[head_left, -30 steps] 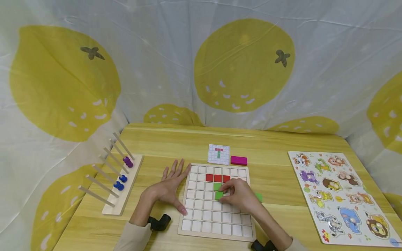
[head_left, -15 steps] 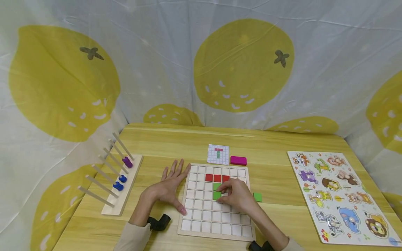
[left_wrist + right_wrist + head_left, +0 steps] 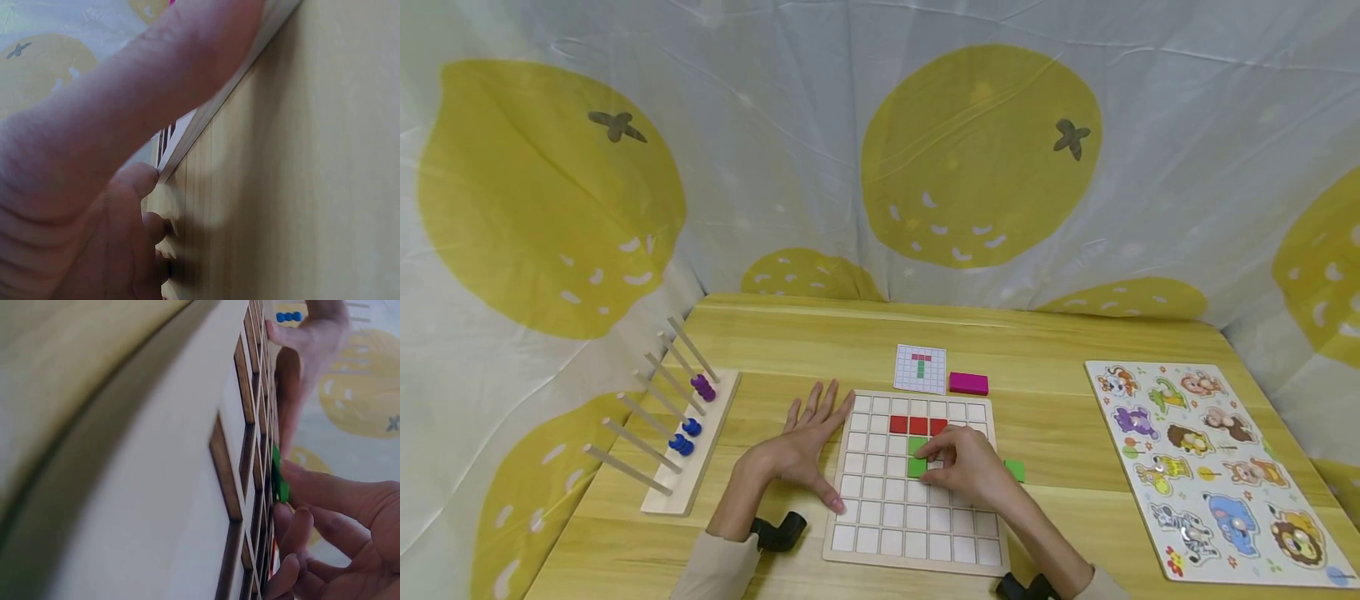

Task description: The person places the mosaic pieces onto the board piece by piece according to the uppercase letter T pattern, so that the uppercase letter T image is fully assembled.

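Observation:
A square wooden grid board (image 3: pixel 892 517) lies on the table, with red tiles (image 3: pixel 898 425) in a row near its top. Directly beneath the middle red one sits a green tile (image 3: pixel 917 445). My right hand (image 3: pixel 972 468) pinches a second green tile (image 3: pixel 916 468) between thumb and fingers, at the cell below; in the right wrist view this held tile (image 3: pixel 279 475) stands slightly tilted at the board's surface. Fingers spread, my left hand (image 3: pixel 797 450) rests along the board's left edge, thumb at the rim. The left wrist view shows its thumb (image 3: pixel 144 87) across the board's side.
Another green tile (image 3: pixel 1015 471) lies right of the board. Behind it are a pattern card (image 3: pixel 921 369) and a magenta block (image 3: pixel 968 383). A peg stand (image 3: pixel 700 467) with blue and purple beads stands left, an animal puzzle board (image 3: pixel 1217 475) right. A lemon-print curtain (image 3: pixel 790 167) backs the table.
The pinched green tile has shifted slightly left, into line with the green tile above it. My right hand moved a little left with it; my left hand stays in place.

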### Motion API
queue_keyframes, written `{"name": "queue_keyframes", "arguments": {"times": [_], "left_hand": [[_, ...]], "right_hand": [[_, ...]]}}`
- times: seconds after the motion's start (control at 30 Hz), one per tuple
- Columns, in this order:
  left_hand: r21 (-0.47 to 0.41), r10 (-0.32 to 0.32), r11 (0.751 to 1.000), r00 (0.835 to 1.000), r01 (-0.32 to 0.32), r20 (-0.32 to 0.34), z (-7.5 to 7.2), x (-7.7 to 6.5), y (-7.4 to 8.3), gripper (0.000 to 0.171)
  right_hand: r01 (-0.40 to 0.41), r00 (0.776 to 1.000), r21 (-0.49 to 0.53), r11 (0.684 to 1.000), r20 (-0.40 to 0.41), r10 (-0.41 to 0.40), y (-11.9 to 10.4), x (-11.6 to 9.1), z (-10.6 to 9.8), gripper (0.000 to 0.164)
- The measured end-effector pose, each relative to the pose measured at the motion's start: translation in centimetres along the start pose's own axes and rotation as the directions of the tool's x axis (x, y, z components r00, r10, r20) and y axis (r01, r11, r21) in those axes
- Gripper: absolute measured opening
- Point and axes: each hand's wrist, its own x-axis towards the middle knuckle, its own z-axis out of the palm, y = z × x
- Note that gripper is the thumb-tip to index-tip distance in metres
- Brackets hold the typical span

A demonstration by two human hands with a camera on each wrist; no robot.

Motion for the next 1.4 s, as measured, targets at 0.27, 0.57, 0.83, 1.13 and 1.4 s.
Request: {"name": "queue_keyframes", "arguments": {"times": [0.27,0.57,0.83,1.13,1.4], "left_hand": [[-0.004,-0.004,1.0,1.0,0.004,0.003,0.0,0.0,-0.1,0.155],[-0.002,-0.005,1.0,1.0,0.005,0.0,0.1,0.0,0.0,0.155],[0.001,-0.002,1.0,1.0,0.002,-0.005,0.1,0.0,0.0,0.155],[-0.002,0.001,1.0,1.0,-0.001,-0.007,0.1,0.0,-0.1,0.155],[0.001,-0.002,1.0,1.0,0.002,-0.004,0.0,-0.1,0.0,0.155]], "right_hand": [[-0.03,0.999,0.013,0.999,-0.033,0.031,-0.1,0.1,0.3,0.022],[-0.063,0.997,0.037,0.997,-0.036,0.064,-0.2,0.2,0.4,0.022],[-0.051,0.999,0.057,0.997,-0.016,0.052,0.0,0.3,0.2,0.023],[0.092,0.986,0.025,0.995,0.138,-0.094,0.4,-0.1,-2.1,0.027],[0.078,0.994,0.003,0.997,0.079,-0.078,2.2,-1.5,-7.3,0.036]]}}
